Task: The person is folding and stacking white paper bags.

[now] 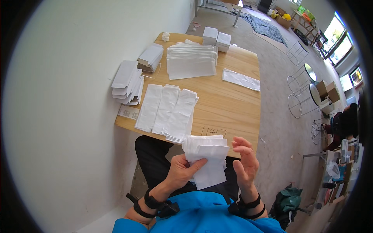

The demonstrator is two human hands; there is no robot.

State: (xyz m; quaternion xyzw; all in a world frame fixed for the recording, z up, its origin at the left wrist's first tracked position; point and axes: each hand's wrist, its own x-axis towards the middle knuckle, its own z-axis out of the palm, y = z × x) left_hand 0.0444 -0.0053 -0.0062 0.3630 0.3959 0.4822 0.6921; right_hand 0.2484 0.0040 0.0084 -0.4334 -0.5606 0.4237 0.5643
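Sheaf of thin, white, rectangular paper pieces (211,173), seen from above at the near edge of a table, above the person's lap. The left hand (179,171) is clamped on its left side, thumb pressed flat across the front face and the other fingers largely hidden behind. The upper pieces are fanned, so that their top edges lie stepped one behind another. The right hand (246,167) is raised just beside the sheaf's right edge, thumb and curled fingers apart. Both wrists carry black straps (248,206).

The pale wooden table with rounded corners (229,105) bears further white stock. Nearest the left hand, three overlapping piles of long white paper strips (166,108) slant side by side. Beyond them lies a broad, layered stack of white paper sheets (191,66), with two white block-shaped stacks (210,35) touching its far right corner. A single long, wrinkled white strip (241,80) lies near the right edge. Along the left edge, beside the wall (77,97), stand a grey-white stack of narrow flat pieces (150,53) and a looser pile of flattened white cartons (127,77). A crumpled white tissue (166,37) occupies the far left corner. Right of the table, round-topped wire-legged stools (314,94) stand on the grey floor (278,116).
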